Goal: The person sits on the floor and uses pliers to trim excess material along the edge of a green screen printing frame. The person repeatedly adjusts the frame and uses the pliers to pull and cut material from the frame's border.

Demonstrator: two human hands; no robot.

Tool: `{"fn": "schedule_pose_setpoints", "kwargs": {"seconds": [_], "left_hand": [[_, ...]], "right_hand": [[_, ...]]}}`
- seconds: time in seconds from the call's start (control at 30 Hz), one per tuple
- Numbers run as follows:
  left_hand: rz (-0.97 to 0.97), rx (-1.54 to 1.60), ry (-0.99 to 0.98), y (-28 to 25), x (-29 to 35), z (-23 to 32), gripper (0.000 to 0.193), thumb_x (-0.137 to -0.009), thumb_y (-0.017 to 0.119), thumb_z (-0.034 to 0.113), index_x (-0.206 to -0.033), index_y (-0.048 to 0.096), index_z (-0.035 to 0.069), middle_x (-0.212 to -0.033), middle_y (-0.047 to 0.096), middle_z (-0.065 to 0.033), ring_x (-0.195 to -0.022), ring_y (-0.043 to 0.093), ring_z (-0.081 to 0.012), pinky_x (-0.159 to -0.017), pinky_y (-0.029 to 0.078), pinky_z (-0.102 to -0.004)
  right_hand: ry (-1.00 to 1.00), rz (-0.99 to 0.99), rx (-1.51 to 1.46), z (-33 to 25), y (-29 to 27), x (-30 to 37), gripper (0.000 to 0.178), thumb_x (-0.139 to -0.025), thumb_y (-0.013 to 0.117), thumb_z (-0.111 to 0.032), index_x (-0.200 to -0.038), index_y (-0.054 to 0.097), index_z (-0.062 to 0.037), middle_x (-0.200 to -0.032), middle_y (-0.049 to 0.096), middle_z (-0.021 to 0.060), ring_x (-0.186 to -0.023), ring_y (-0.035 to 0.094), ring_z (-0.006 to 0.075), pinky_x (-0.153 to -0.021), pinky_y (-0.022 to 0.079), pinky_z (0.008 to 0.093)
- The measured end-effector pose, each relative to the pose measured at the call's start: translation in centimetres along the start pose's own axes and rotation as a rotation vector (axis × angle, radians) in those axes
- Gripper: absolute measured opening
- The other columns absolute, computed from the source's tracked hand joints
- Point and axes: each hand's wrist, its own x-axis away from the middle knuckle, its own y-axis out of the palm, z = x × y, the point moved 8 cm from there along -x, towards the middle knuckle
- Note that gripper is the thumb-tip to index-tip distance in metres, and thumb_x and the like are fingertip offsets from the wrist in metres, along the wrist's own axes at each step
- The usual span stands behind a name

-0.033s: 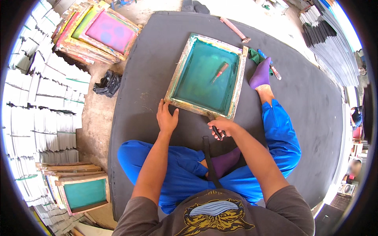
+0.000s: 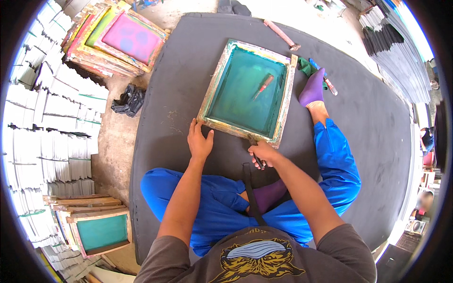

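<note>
While the person sits cross-legged on a dark grey mat [image 2: 368, 122], the wooden screen frame [image 2: 247, 89] with teal mesh lies flat just ahead of both hands, its near edge closest to them. Far left, stacks of white sheets [image 2: 52, 127] line the floor, with a pile of coloured frames [image 2: 118, 40] above them and a small teal frame [image 2: 101, 231] lower down. A black bag [image 2: 128, 100] lies on the bare floor beside the mat.

Next comes the left hand [image 2: 200, 140], spread open and flat, fingertips touching the frame's near left corner; it holds nothing. On the mesh rests a red-handled tool [image 2: 263, 86]. The right hand [image 2: 262, 153] is closed around a dark-handled tool [image 2: 255, 152] whose tip meets the frame's near edge. Farther right, a purple-socked foot [image 2: 312, 89] sits beside the frame's right side, with a green cloth [image 2: 307, 66] and a hammer [image 2: 282, 34] beyond.

Compared with the earlier picture, nothing visibly differs: hands, frame and tools keep the same places.
</note>
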Motion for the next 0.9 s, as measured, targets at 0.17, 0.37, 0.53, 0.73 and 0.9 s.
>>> {"fn": "schedule_pose_setpoints", "kwargs": {"seconds": [0.17, 0.37, 0.53, 0.73, 0.9], "left_hand": [[-0.007, -0.012, 0.003, 0.0, 0.0, 0.6, 0.053, -0.084, 0.076, 0.021, -0.132, 0.058, 0.005, -0.153, 0.045, -0.0237, -0.142, 0.041, -0.0421, -0.114, 0.036, -0.0512], [0.024, -0.029, -0.002, -0.3, -0.1, 0.2, 0.052, -0.082, 0.078, 0.017, -0.130, 0.060, 0.005, -0.150, 0.048, -0.0245, -0.139, 0.046, -0.0418, -0.113, 0.039, -0.0486], [0.012, -0.021, -0.015, -0.4, -0.1, 0.5, 0.053, -0.082, 0.078, 0.017, -0.130, 0.061, 0.006, -0.151, 0.048, -0.0238, -0.140, 0.045, -0.0416, -0.114, 0.038, -0.0481], [-0.049, -0.066, -0.032, 0.0, 0.3, -0.1, 0.057, -0.085, 0.076, 0.026, -0.137, 0.058, 0.011, -0.158, 0.041, -0.0196, -0.146, 0.036, -0.0406, -0.116, 0.033, -0.0527], [-0.135, -0.125, -0.068, 0.2, 0.6, 0.2, 0.056, -0.086, 0.076, 0.029, -0.137, 0.061, 0.013, -0.159, 0.040, -0.0184, -0.148, 0.033, -0.0401, -0.116, 0.031, -0.0532]], "right_hand": [[-0.208, 0.198, -0.053, 1.3, 0.4, -1.2, 0.027, -0.088, 0.056, -0.019, -0.074, 0.059, 0.0044, -0.059, 0.059, 0.0145, -0.043, 0.059, 0.0243, -0.037, 0.044, 0.0404], [-0.237, 0.342, 0.170, 0.7, 0.5, -0.5, 0.036, -0.090, 0.054, -0.022, -0.071, 0.061, 0.0077, -0.056, 0.063, 0.0169, -0.048, 0.066, 0.0291, -0.046, 0.052, 0.0462], [-0.351, 0.499, 0.305, 0.9, -0.1, -1.5, 0.037, -0.090, 0.056, -0.025, -0.079, 0.066, 0.0093, -0.061, 0.065, 0.0240, -0.058, 0.070, 0.0380, -0.066, 0.057, 0.0487], [-0.427, 0.539, 0.294, 1.4, -0.4, -2.5, 0.032, -0.091, 0.055, -0.022, -0.072, 0.060, 0.0036, -0.061, 0.064, 0.0140, -0.049, 0.065, 0.0238, -0.044, 0.052, 0.0402], [-0.627, 0.764, 0.505, 1.0, 0.2, -0.7, 0.033, -0.091, 0.057, -0.026, -0.080, 0.063, 0.0044, -0.066, 0.067, 0.0195, -0.058, 0.069, 0.0310, -0.063, 0.054, 0.0481]]}}
